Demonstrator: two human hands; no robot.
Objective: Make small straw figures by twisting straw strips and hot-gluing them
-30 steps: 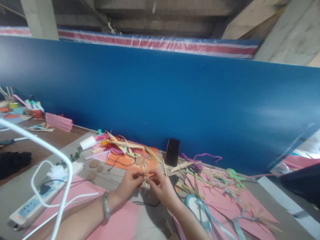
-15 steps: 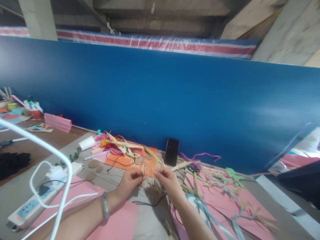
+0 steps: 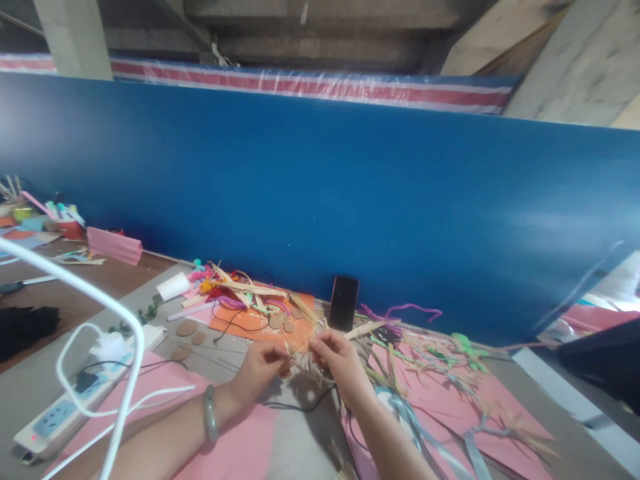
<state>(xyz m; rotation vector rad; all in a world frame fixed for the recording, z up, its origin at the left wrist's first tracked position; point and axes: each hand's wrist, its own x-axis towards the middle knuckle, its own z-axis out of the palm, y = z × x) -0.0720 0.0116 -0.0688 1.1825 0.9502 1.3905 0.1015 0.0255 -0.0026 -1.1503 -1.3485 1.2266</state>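
From where I sit, I look over a messy gray table (image 3: pixel 300 443) with a tall blue wall (image 3: pixel 320 193) at the far side. A phone (image 3: pixel 344 302) leans on that wall, beyond the hands. At the far left is a heap of bright fuzzy stems (image 3: pixel 207 283) and pale dry husk strips (image 3: pixel 263 289), partly on orange paper (image 3: pixel 225 325). A white paper cup (image 3: pixel 173 286) lies on its side there, and flat round brown discs (image 3: pixel 187 327) sit nearer. A white cord (image 3: pixel 113 300) loops across my view at the left, in front of a power strip (image 3: pixel 60 417). A thin black wire (image 3: pixel 305 408) lies just on the near side of the hands. Pink paper (image 3: pixel 235 443) lies under the left arm. On the right, ribbon (image 3: pixel 407 417) and more dry bits crowd close to the right arm.

The dry straw (image 3: pixel 303 365) is in the middle, between the two hands. It seems to run left to right, with thin, messy ends, but it is too blurry for me to tell which end is which. My left hand (image 3: pixel 263 370) pinches it between thumb and finger. My right hand (image 3: pixel 343 367) pinches straw too, its fingertips close together. I cannot tell if both hold the same strand.
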